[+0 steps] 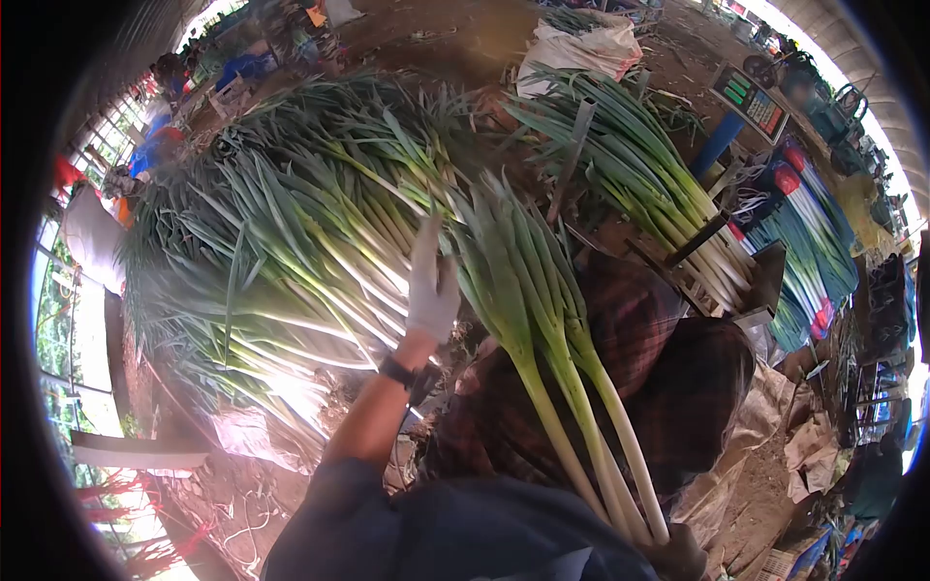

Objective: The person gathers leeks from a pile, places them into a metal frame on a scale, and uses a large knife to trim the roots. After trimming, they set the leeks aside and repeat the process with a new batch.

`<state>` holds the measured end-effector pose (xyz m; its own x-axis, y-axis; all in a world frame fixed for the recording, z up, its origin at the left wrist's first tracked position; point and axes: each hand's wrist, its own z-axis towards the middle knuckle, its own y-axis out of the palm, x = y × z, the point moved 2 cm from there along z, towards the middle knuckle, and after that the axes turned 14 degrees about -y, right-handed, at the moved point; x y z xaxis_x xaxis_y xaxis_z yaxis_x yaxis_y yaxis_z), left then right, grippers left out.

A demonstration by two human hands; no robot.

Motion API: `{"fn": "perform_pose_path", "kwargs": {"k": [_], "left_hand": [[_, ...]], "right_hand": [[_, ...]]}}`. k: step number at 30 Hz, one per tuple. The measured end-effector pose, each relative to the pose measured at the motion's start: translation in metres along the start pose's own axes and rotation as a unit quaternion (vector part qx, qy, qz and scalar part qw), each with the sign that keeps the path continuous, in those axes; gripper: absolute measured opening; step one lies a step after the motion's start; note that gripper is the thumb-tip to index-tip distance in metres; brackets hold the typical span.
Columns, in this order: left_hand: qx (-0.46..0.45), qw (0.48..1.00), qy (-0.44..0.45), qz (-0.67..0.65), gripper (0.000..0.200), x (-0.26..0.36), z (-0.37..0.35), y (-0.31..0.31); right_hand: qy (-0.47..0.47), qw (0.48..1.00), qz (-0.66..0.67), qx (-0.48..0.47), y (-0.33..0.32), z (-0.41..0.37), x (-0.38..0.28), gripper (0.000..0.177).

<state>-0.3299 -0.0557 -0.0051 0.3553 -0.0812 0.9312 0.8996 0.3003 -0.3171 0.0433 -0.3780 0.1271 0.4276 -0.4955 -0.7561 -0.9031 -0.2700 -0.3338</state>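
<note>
My left hand point(432, 290), in a pale glove with a dark band on the wrist, reaches over the near edge of a big heap of long green onions point(291, 223). Its fingers are stretched out and I see nothing gripped in them. Across my lap lie a few long green onions point(557, 373), leaves pointing away from me and white ends towards me. At the bottom edge my right hand point(683, 554), dark and partly cut off, is closed around those white ends; its fingers are mostly hidden.
To the right, more green onions point(668, 194) rest in a metal cradle point(760, 286). Behind it stands a scale display point(749, 102) with green digits. Bundled green onions with red and blue wrapping point(804, 232) lie further right. A white sack point(581, 48) sits at the back.
</note>
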Motion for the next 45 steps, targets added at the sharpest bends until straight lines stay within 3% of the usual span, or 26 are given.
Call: {"fn": "perform_pose_path", "kwargs": {"k": [2,4,5,8,11,14,17,20,21,24,25,30,34,37,43,45], "left_hand": [[-0.178,0.982,-0.059,-0.029,0.054,0.016,-0.040,-0.002],[-0.303,0.952,0.027,-0.027,0.057,0.024,-0.072,0.009],[-0.338,0.930,0.143,-0.009,0.059,0.027,-0.083,0.016],[-0.326,0.930,0.143,0.095,0.062,0.021,-0.078,0.019],[-0.325,0.940,0.017,0.106,0.054,0.008,-0.042,0.031],[-0.234,0.938,0.127,0.223,0.062,-0.070,0.010,0.040],[0.010,0.993,0.042,0.110,0.071,-0.021,0.015,0.010],[-0.111,0.990,-0.053,0.073,0.081,0.008,-0.014,0.002],[-0.114,0.980,-0.053,0.156,0.082,0.002,-0.028,0.008],[-0.154,0.965,-0.167,0.130,0.081,0.004,-0.043,0.024],[-0.132,0.978,-0.156,0.031,0.071,0.015,-0.042,0.025],[-0.196,0.950,-0.244,-0.020,0.061,0.005,-0.015,0.035],[-0.210,0.944,-0.253,-0.013,0.051,-0.012,-0.008,0.049],[-0.139,0.960,-0.191,0.148,0.044,-0.013,-0.013,0.054],[-0.071,0.948,-0.194,0.243,0.040,-0.024,-0.004,0.057],[0.103,0.949,-0.231,0.189,0.036,-0.041,-0.001,0.046]], "right_hand": [[0.005,1.000,-0.017,-0.002,-0.001,0.000,0.002,0.034],[-0.003,1.000,-0.030,-0.001,-0.002,-0.001,0.005,0.034],[-0.013,0.999,-0.034,0.002,-0.002,-0.001,0.007,0.035],[-0.036,0.998,-0.047,0.013,-0.001,-0.001,0.011,0.036],[-0.037,0.999,-0.004,0.021,0.003,-0.005,0.015,0.037],[-0.030,0.999,-0.014,0.015,-0.001,-0.003,0.008,0.039],[-0.011,0.999,-0.053,0.003,0.000,-0.002,-0.001,0.040],[-0.012,0.995,-0.095,-0.010,-0.001,0.002,0.004,0.040],[-0.018,0.994,-0.108,-0.013,0.000,0.003,0.007,0.039],[-0.044,0.995,-0.085,0.001,0.002,0.004,0.005,0.037],[-0.035,0.997,-0.069,0.001,0.002,0.004,0.004,0.037],[-0.016,1.000,0.006,0.002,0.002,0.002,0.009,0.037],[-0.030,0.998,-0.055,0.005,0.003,0.001,0.006,0.036],[-0.033,0.995,-0.088,0.018,0.006,0.001,0.011,0.037],[-0.020,0.992,-0.118,0.033,0.003,-0.002,0.026,0.038],[-0.033,0.997,-0.067,0.020,0.003,-0.002,0.022,0.039]]}}
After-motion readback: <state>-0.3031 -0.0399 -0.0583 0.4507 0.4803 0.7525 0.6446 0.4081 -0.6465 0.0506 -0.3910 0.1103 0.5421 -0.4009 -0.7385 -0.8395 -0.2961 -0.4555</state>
